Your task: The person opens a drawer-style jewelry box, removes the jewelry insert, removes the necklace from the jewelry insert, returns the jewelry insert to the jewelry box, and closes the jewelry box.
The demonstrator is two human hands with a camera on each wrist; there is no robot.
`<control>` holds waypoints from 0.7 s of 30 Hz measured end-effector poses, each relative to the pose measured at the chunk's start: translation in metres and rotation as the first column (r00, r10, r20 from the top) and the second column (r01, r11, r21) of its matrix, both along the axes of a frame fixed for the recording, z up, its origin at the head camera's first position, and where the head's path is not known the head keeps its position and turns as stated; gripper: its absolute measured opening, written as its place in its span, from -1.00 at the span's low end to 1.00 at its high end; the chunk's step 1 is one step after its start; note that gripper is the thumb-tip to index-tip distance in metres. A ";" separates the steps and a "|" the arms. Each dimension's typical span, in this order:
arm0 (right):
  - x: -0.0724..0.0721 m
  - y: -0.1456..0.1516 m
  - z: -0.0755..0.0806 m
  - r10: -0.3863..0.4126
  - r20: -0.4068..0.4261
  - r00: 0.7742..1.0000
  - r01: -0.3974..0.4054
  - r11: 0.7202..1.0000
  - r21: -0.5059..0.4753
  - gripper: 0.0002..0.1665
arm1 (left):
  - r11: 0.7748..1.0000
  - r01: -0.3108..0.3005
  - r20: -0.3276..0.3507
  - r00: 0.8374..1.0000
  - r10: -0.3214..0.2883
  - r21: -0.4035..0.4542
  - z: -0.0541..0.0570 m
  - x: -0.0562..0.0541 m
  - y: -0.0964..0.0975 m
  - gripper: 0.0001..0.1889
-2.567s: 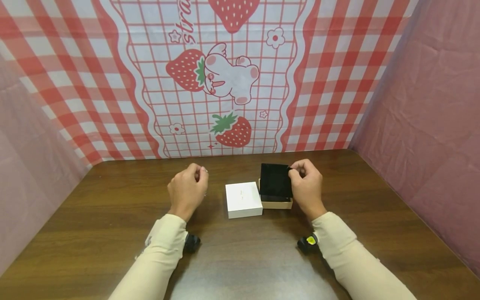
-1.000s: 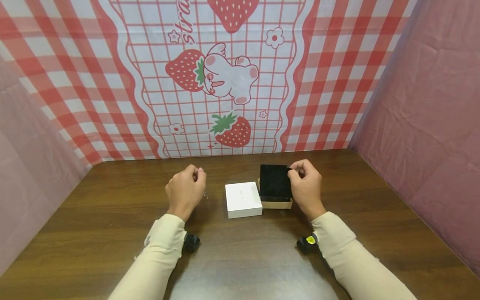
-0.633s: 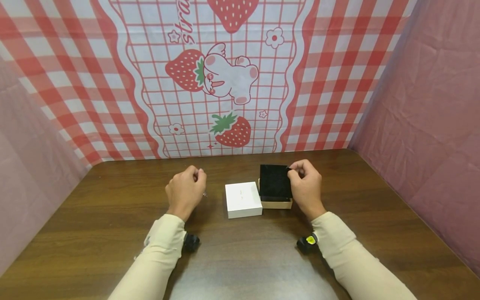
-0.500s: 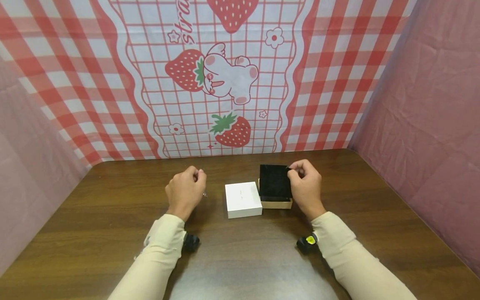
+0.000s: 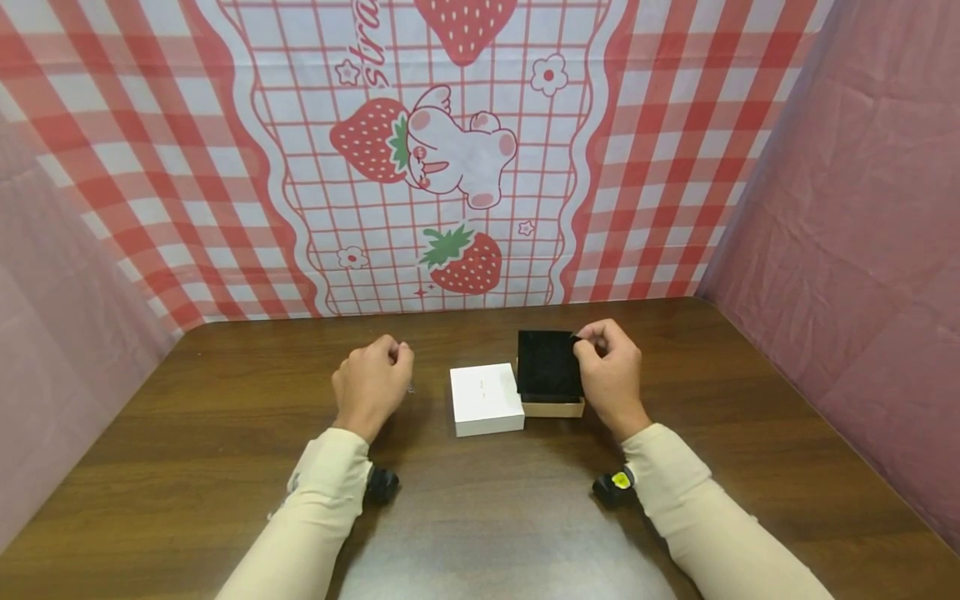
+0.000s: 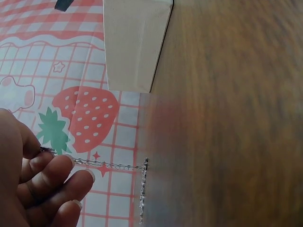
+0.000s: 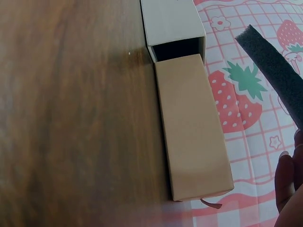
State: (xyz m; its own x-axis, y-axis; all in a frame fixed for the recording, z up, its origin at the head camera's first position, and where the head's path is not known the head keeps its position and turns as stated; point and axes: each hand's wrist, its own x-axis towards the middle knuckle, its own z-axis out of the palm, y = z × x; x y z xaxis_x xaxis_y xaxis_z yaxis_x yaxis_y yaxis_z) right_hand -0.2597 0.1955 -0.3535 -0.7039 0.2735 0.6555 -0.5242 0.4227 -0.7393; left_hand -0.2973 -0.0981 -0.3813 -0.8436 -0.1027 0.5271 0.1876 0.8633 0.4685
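Observation:
My left hand [image 5: 371,383] pinches a thin silver chain [image 6: 113,165] between thumb and fingers, left of the boxes. The chain hangs from the fingertips and a darker beaded length [image 6: 142,194] branches off its lower end. With thumb and fingers my right hand [image 5: 613,367] holds a black soft-looking pad [image 5: 550,362] by its right edge. The pad is raised and tilted over the tan drawer [image 5: 553,410] of a small box; from the side it looks like a thick flat slab [image 7: 274,71]. The drawer's inside is hidden in the head view.
Left of the drawer sits its white sleeve [image 5: 487,400], with a dark gap between the two [image 7: 177,48]. A ribbon tab [image 7: 211,205] sticks out at the drawer's end. Behind the wooden table [image 5: 480,517] hangs a strawberry-print cloth [image 5: 450,150]; pink cloth [image 5: 847,208] covers the sides.
The black pad has come down slightly toward the drawer with my right hand. My left hand has shifted a little left, and the hanging chain swings slightly. The box has not moved.

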 end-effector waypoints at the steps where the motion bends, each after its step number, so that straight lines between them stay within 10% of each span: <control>1: 0.000 0.000 0.000 0.000 0.002 1.000 0.000 1.000 0.001 -0.93 | 1.000 0.001 0.008 1.000 -0.001 -0.001 0.000 0.000 0.000 -0.64; 21: -0.001 -0.001 -0.002 0.004 0.005 1.000 -0.004 1.000 0.008 -0.93 | 1.000 -0.006 0.126 0.992 0.009 -0.029 0.000 0.000 -0.001 -0.63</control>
State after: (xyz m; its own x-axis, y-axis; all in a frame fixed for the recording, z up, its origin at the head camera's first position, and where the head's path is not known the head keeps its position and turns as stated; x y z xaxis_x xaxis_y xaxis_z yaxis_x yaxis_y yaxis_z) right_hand -0.2604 0.1943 -0.3551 -0.7081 0.2653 0.6544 -0.5224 0.4266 -0.7383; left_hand -0.2974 -0.0990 -0.3814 -0.9026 -0.0959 0.4197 0.1221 0.8779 0.4631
